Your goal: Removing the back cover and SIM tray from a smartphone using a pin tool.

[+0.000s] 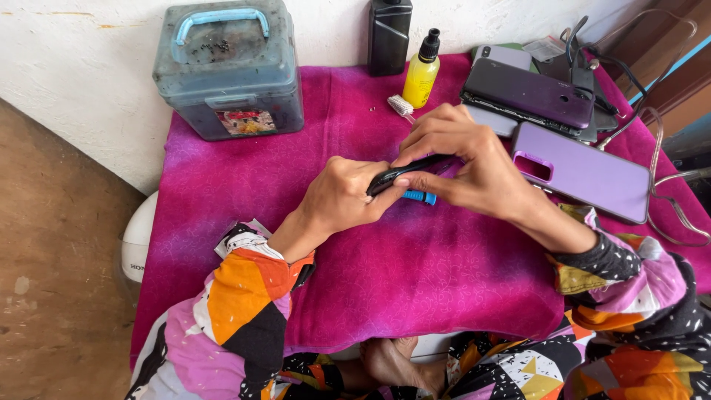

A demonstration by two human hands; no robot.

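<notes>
Hands meet mid-cloth [415, 274]: left hand [342, 198] curled round one end of a dark phone [404, 173], right hand [463, 164] pinching its other end over a blue tool [421, 196], lilac phone [585, 172] just beside.

Place: a small phone-repair spot, worked at low level (bare feet [392, 363] show under the table).
Bench: low table with a magenta cloth [415, 274].
Stock: several phones [529, 92] stacked by cables [659, 126].
Supplies: toolbox [228, 70], yellow bottle [422, 74], black bottle [389, 33], brush [401, 106].
Surroundings: white wall [81, 81], bare floor [59, 296].
</notes>
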